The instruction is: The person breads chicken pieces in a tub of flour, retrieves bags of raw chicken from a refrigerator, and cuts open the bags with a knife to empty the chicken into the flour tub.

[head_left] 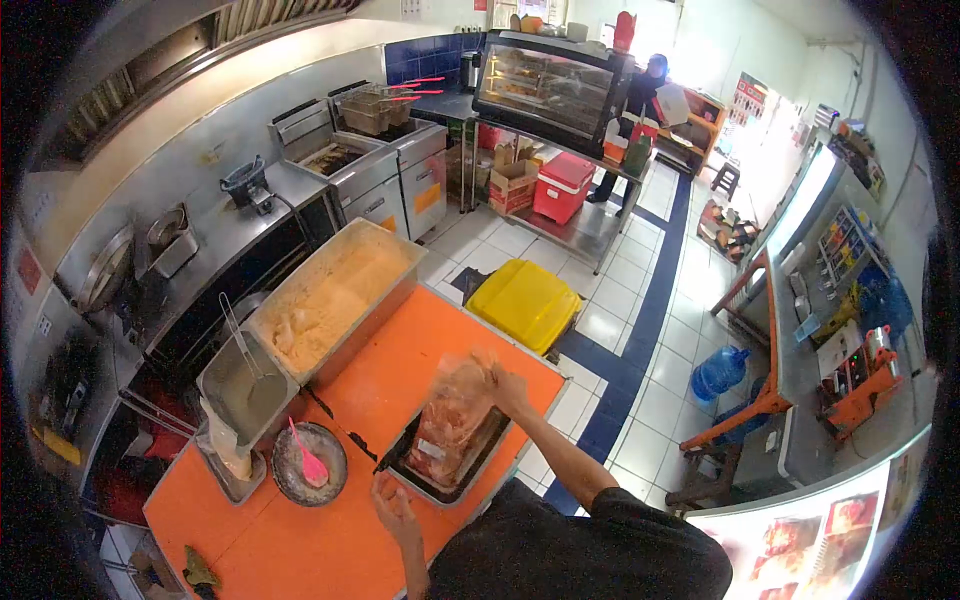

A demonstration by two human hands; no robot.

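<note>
On the orange tabletop (395, 375), a bag of meat (448, 415) lies in a tray (484, 456), lengthwise near-left to far-right; the right hand (505, 388) pinches its far end, fingertips indistinct; the left hand (396, 512), fingers loosely parted, holds nothing.

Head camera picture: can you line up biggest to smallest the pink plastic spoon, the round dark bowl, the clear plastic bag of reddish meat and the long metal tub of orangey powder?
1. Metal tub, easily largest
2. Meat bag
3. Dark bowl
4. Pink spoon, smallest, lying in the bowl
</note>
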